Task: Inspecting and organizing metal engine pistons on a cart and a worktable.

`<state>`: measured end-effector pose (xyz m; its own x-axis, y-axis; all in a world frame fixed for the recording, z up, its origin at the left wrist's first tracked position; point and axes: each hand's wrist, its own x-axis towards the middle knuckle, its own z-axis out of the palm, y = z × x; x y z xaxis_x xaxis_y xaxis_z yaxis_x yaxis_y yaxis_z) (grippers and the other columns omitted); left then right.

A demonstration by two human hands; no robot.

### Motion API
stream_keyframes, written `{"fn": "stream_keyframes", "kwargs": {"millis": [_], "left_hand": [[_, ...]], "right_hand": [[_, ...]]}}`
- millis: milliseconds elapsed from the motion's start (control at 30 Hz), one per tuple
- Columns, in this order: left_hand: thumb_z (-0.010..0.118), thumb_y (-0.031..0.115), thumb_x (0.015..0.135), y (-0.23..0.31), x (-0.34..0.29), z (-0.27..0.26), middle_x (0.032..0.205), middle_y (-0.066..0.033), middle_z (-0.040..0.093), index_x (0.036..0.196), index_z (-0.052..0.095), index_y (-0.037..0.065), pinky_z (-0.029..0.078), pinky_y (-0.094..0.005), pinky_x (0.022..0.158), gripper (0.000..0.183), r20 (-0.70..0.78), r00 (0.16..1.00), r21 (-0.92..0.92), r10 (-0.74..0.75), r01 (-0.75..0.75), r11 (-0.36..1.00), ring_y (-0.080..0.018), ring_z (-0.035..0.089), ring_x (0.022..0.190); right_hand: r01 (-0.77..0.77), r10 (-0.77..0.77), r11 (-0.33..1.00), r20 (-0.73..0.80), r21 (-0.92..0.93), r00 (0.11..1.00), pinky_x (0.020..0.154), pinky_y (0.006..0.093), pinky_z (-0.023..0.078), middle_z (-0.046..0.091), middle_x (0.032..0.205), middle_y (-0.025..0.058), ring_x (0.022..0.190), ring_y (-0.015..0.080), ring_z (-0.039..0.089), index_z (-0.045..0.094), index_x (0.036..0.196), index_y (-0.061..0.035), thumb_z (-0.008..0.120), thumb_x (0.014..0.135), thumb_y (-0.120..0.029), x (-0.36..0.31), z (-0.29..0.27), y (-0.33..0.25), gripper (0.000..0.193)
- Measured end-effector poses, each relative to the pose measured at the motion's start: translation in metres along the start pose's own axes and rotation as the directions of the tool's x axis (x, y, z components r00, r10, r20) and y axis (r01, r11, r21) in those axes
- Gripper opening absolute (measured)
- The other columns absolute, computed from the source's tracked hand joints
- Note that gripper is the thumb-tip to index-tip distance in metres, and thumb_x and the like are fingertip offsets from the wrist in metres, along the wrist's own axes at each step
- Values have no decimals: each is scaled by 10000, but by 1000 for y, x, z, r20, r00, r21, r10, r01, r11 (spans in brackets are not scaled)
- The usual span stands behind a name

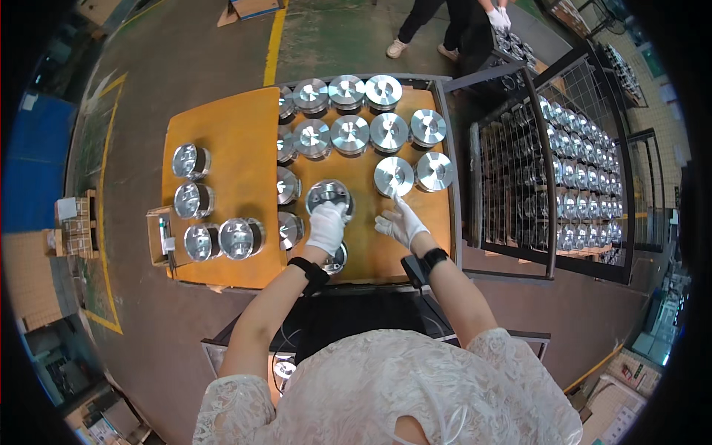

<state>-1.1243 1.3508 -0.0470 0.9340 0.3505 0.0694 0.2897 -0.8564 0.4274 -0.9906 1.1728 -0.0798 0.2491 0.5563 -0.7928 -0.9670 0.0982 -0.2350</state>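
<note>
White-gloved, my left hand [326, 227] grips a metal engine piston [327, 190] whose hollow underside faces up, its fingers reaching into the piston. Another piston [337, 261] is partly hidden behind my left wrist. My right hand [402, 222], also gloved, has its fingers spread and holds nothing. Its fingertips are at the near edge of a piston [393, 176] that stands crown up; whether they touch it I cannot tell. More crown-up pistons [349, 134] stand in rows on the far part of the orange-brown tabletop [363, 245].
Several pistons [241, 238] lie on their sides on the raised left board [226, 141]. A small cardboard box [157, 237] with pens sits at its left edge. To the right stands a wire-mesh rack [552, 178] full of pistons. Beyond the table, a person in white gloves [498, 18] handles pistons.
</note>
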Motion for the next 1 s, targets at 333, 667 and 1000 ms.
{"fn": "stream_keyframes", "kwargs": {"millis": [333,667,1000], "left_hand": [[602,199,792,-46,-26,59,805,-118,594,936,652,121,394,-441,819,171,198,971,245,-131,80,966,-289,576,822],[628,213,802,51,-36,-19,1047,-166,602,1061,635,42,452,-406,871,311,123,973,-329,-197,227,917,-322,569,990],[556,159,925,112,-23,-88,1112,-122,611,1181,568,19,451,-330,907,292,166,963,-750,-214,264,606,-252,564,1058]], "right_hand": [[-21,81,873,-101,487,992,1010,550,415,336,1356,281,1243,463,390,197,1411,-96,599,908,-213,87,-9,-25,655],[176,-171,928,-44,328,984,969,581,450,435,1287,105,1166,345,483,306,1346,-127,465,877,31,70,-47,-19,519],[268,-241,963,487,15,839,940,475,493,423,1366,175,1229,315,481,270,1405,-43,495,868,-22,-152,-10,8,582]]}}
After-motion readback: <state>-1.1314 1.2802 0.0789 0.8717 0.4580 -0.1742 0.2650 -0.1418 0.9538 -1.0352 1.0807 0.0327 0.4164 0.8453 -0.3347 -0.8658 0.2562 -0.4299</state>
